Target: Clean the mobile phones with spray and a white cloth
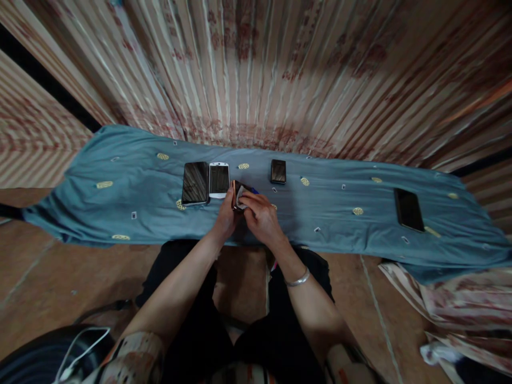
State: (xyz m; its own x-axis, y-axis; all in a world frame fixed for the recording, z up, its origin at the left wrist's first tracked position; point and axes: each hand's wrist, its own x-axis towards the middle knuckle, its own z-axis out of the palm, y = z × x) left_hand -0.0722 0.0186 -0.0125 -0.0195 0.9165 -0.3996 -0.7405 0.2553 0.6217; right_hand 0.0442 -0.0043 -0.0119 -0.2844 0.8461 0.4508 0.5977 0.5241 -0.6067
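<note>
My left hand (226,214) is closed round the edge of a dark phone (236,205) and keeps it tilted above the cloth. With my right hand (262,216) I press a small whitish cloth (240,196) against the phone's face, the fingers pinched on it. Something blue (254,190) shows just behind my right fingers; its kind is hidden. Left of my hands lie a white phone (219,180) and, beside it, a larger black device like a tablet (195,183).
A teal patterned cloth (320,213) covers the long narrow table. A small dark phone-like device (278,171) lies behind my right hand, and a black phone (408,209) far right. Pleated curtains (256,80) hang behind. A white cable (86,341) rests at lower left.
</note>
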